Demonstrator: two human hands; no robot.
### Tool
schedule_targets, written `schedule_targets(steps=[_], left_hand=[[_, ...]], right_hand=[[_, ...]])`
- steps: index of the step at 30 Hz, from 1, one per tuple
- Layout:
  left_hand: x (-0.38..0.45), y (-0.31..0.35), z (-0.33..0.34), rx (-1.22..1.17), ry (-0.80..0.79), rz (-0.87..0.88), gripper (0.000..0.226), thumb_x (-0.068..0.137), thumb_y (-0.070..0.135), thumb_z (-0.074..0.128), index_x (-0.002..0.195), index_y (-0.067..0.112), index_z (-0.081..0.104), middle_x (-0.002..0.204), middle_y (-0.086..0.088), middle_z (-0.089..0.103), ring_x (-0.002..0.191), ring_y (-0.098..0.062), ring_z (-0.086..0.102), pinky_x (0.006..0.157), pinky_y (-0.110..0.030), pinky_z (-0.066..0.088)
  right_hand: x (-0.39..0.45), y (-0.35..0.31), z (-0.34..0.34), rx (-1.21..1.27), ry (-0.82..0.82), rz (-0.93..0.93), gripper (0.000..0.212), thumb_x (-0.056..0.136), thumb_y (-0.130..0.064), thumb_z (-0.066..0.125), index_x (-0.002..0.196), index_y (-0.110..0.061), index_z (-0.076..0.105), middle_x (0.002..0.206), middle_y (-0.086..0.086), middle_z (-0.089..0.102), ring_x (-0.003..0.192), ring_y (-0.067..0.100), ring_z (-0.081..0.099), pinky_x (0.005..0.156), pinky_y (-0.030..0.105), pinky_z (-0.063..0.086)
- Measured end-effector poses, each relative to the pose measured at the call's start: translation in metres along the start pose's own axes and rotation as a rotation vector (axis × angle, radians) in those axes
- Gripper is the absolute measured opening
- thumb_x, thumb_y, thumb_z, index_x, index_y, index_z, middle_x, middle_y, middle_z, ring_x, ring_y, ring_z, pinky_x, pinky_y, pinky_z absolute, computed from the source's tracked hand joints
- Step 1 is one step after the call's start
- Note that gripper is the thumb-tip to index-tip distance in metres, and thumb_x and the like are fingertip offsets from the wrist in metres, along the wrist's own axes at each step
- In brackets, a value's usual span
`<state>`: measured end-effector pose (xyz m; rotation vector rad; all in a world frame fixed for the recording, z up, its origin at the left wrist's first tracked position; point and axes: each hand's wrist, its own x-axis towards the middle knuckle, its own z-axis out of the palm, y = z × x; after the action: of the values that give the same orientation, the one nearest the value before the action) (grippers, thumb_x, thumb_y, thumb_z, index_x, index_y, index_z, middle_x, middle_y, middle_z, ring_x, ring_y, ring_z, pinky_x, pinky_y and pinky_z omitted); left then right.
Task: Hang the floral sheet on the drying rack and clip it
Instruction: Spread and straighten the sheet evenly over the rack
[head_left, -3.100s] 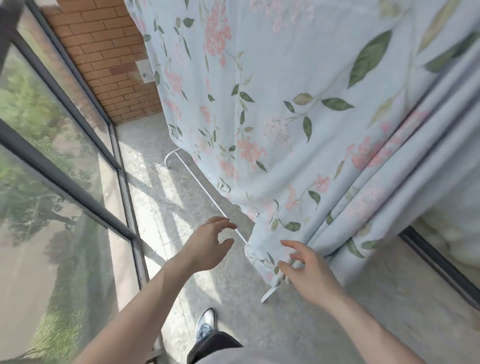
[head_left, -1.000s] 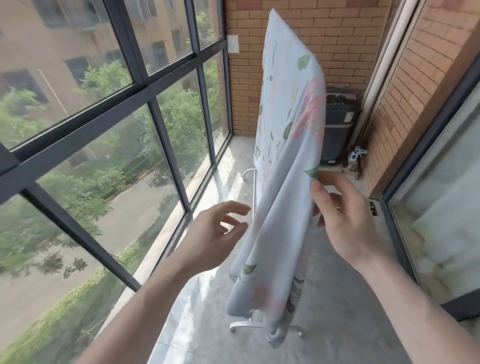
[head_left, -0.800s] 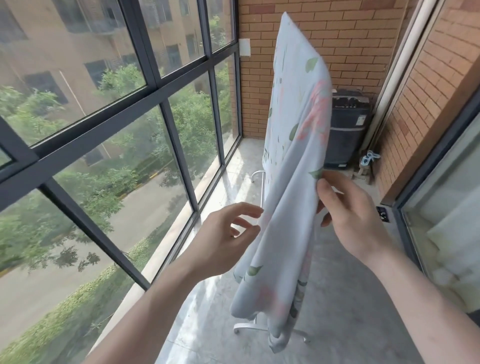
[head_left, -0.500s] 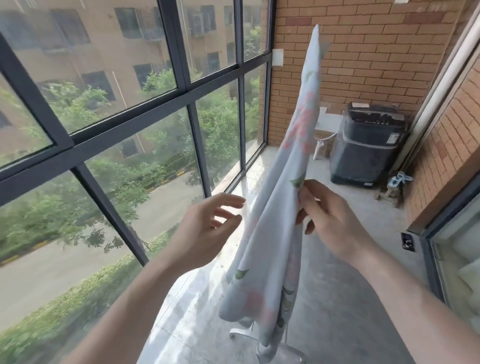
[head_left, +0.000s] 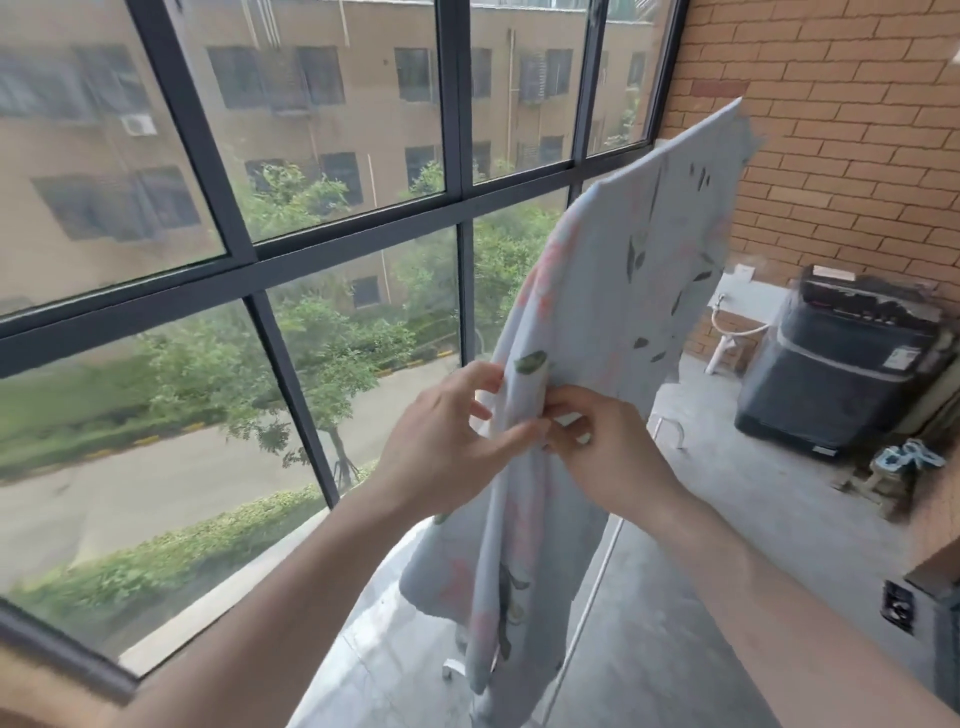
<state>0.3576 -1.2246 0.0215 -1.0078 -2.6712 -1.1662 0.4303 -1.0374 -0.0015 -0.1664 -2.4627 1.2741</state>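
The pale blue floral sheet (head_left: 639, 270) hangs over the drying rack, draped from its top edge down to near the floor. Its near end is bunched into folds between my hands. My left hand (head_left: 447, 441) pinches the gathered edge from the window side, thumb and fingers curled round the cloth. From the right, my right hand (head_left: 597, 457) grips the same bunch, fingers curled into the fabric. Of the white drying rack only a thin upright (head_left: 597, 587) and a foot (head_left: 453, 667) show below the sheet. No clip is visible.
A dark-framed window wall (head_left: 358, 244) runs along the left. A brick wall (head_left: 841, 130) closes the far end, with a dark washing machine (head_left: 836, 364) in front of it and small items on the floor beside it. The concrete floor (head_left: 727, 519) lies to the right.
My left hand has closed in from open air and now pinches the sheet's bunched edge beside my right hand. The view has swung left and upward.
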Motion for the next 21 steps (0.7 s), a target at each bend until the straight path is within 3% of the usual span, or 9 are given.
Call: schedule_targets(steps=[5,8,12,15,21], left_hand=[[0.012,0.020,0.006,0.161,0.124,0.055,0.034,0.087,0.065,0.062,0.110,0.039,0.063,0.097,0.020,0.070,0.089,-0.005,0.068,0.073,-0.035,0.056],[0.017,0.022,0.013,0.267,0.187,0.112,0.034,0.092,0.060,0.052,0.105,0.031,0.065,0.088,0.011,0.072,0.079,-0.019,0.069,0.065,-0.037,0.055],[0.020,0.023,0.010,0.485,0.235,0.145,0.039,0.098,0.058,0.053,0.081,0.023,0.058,0.067,0.006,0.062,0.061,-0.024,0.061,0.049,-0.031,0.033],[0.024,0.024,0.004,0.548,0.167,0.153,0.039,0.101,0.055,0.051,0.075,0.026,0.046,0.062,0.005,0.052,0.055,-0.026,0.056,0.047,-0.031,0.028],[0.034,0.009,-0.013,0.468,0.159,0.152,0.031,0.104,0.037,0.057,0.081,0.019,0.048,0.064,0.002,0.053,0.051,-0.023,0.049,0.052,-0.032,0.038]], right_hand=[[-0.003,0.003,-0.010,-0.044,-0.051,-0.047,0.040,0.099,-0.009,0.058,0.105,-0.047,0.068,0.101,-0.023,0.073,0.075,0.009,0.072,0.078,0.028,0.058],[0.001,0.002,-0.028,-0.016,0.044,-0.051,0.037,0.096,-0.007,0.061,0.111,-0.039,0.072,0.106,-0.023,0.073,0.078,0.008,0.072,0.076,0.024,0.056],[0.011,-0.010,-0.055,-0.024,0.133,-0.104,0.030,0.095,-0.009,0.064,0.111,-0.034,0.072,0.109,-0.026,0.071,0.081,0.004,0.071,0.072,0.012,0.050],[0.011,-0.011,-0.062,-0.019,0.133,-0.119,0.029,0.095,-0.011,0.065,0.112,-0.033,0.072,0.111,-0.027,0.070,0.083,0.003,0.070,0.071,0.010,0.049],[0.005,0.002,-0.062,-0.021,0.116,-0.126,0.029,0.094,-0.009,0.068,0.113,-0.030,0.073,0.112,-0.022,0.070,0.082,0.004,0.067,0.071,0.010,0.046]])
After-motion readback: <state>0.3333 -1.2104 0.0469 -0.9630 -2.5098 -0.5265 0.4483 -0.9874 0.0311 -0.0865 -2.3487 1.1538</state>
